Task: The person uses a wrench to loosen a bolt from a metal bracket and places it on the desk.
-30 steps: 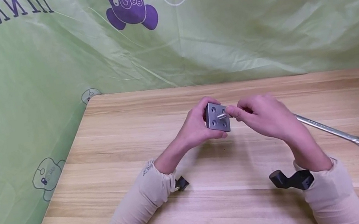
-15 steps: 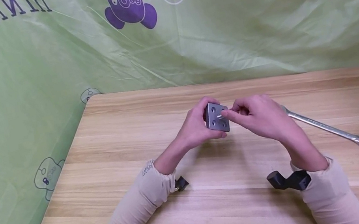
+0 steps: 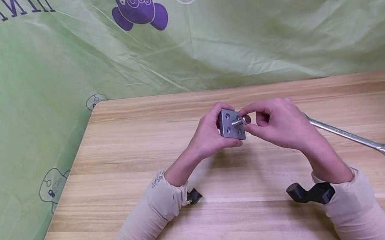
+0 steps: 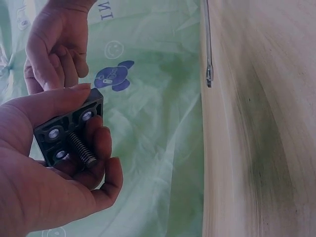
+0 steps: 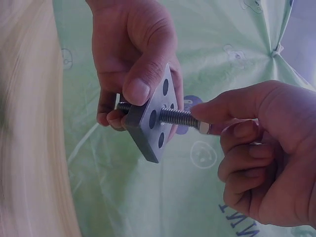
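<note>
In the head view my left hand [image 3: 212, 133] grips a small grey square plate [image 3: 228, 127] by its edges, raised above the table. Several holes pierce the plate, and a threaded bolt [image 5: 178, 117] passes through its middle. The bolt's threaded end [image 4: 83, 150] sticks out behind, beside the curled left fingers. My right hand [image 3: 279, 121] has thumb and index finger at the hex head [image 5: 204, 127], pinching it, while its other fingers are curled in. A length of thread shows between the head and the plate's face.
A long combination wrench [image 3: 351, 135] lies on the wooden table [image 3: 234, 224] to the right, its far end partly behind the right hand. Green printed cloth [image 3: 195, 50] hangs behind and at the left. Black wrist mounts [image 3: 310, 193] sit at both sleeves.
My right thumb and index finger have shifted round the bolt head, which now shows between them. The right hand has moved slightly left, baring more of the wrench. My left hand stays nearly still.
</note>
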The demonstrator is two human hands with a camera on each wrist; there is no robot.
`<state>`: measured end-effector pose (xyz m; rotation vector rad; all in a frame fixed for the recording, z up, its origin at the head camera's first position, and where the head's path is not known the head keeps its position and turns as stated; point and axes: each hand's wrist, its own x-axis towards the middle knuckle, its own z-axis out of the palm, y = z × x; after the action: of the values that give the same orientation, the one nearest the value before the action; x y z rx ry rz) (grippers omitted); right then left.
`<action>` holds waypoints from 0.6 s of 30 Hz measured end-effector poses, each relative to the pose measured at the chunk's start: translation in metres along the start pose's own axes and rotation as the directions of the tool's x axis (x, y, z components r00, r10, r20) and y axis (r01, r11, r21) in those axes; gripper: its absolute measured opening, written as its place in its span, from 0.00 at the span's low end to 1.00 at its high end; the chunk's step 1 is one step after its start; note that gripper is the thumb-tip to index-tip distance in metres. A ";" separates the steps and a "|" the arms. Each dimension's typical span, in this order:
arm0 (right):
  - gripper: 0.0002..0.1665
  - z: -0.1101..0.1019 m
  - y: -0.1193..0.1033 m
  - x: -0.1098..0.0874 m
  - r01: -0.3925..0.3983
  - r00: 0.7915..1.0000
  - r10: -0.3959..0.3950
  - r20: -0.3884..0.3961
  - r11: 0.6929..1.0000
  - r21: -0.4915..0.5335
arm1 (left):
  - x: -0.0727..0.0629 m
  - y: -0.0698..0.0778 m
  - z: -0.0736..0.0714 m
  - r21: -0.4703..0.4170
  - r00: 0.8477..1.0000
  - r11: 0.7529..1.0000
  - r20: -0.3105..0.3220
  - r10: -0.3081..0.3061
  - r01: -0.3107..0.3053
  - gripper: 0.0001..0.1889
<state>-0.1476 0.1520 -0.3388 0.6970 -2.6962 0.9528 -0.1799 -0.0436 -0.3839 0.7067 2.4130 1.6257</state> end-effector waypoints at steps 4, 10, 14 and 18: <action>0.16 0.002 0.003 0.000 0.099 0.993 -0.098 -0.068 0.995 0.010 | 0.000 0.000 -0.001 -0.008 1.000 1.000 -0.001 0.002 -0.002 0.38; 0.19 0.001 0.004 0.000 0.138 0.989 -0.138 -0.062 0.990 0.006 | 0.000 0.000 -0.001 -0.005 1.000 1.000 0.004 0.018 -0.017 0.38; 0.21 -0.003 0.003 0.000 0.098 0.995 -0.098 -0.016 0.995 0.018 | -0.001 0.002 -0.002 0.002 1.000 1.000 -0.002 0.006 -0.006 0.38; 0.19 -0.005 0.002 0.000 0.005 1.000 -0.005 -0.011 0.999 0.032 | -0.003 0.003 -0.002 0.007 1.000 1.000 -0.008 -0.003 0.003 0.38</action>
<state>-0.1485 0.1560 -0.3359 0.7022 -2.6738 0.9974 -0.1775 -0.0458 -0.3808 0.6983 2.4253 1.6229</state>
